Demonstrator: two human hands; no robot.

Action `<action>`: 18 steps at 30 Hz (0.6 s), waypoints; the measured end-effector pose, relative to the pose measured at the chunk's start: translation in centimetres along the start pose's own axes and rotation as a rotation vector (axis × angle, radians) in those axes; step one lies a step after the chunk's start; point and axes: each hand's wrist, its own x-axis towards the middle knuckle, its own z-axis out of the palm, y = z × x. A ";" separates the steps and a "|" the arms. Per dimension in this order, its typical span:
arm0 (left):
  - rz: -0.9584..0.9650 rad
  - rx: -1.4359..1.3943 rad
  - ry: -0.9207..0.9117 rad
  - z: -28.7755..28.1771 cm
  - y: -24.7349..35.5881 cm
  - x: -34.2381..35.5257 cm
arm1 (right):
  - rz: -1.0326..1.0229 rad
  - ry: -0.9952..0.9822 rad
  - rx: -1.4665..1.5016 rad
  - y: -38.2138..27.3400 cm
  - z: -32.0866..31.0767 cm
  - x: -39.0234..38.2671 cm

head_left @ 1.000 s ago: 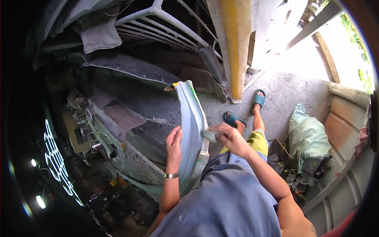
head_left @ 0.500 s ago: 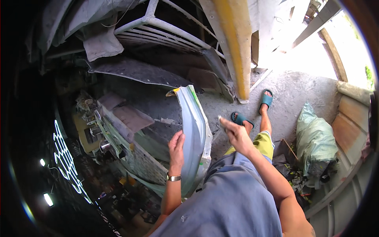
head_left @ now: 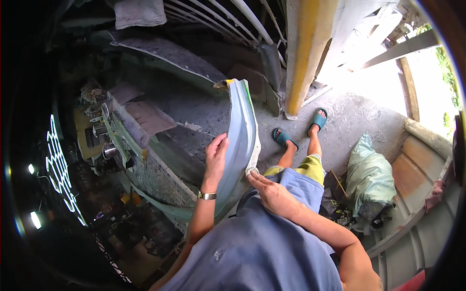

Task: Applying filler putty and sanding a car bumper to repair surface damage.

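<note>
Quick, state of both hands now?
Left hand: partly curled at the bluish panel; grip unclear.
Right hand: apparently holding a small pale piece.

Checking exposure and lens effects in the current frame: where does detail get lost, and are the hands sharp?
Head view: the bright opening at upper right burns out to white; head view: the left side sinks toward black around a glaring zigzag light; head view: the left hand, right hand and pale panel look fairly sharp; head view: the rim darkens.
</note>
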 end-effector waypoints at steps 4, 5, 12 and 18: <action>0.019 0.030 -0.029 -0.3 -0.1 -0.1 | 0.309 0.214 0.356 1.9 -4.0 3.7; 0.027 0.030 -0.040 -0.2 -0.3 -0.1 | 0.337 0.282 0.404 2.9 -3.9 4.9; 0.023 0.045 -0.079 0.1 0.2 -0.1 | 0.129 0.507 0.363 4.9 2.6 6.6; -0.022 0.089 -0.050 -0.3 -0.3 -0.2 | 0.104 0.486 0.507 8.0 -0.1 12.1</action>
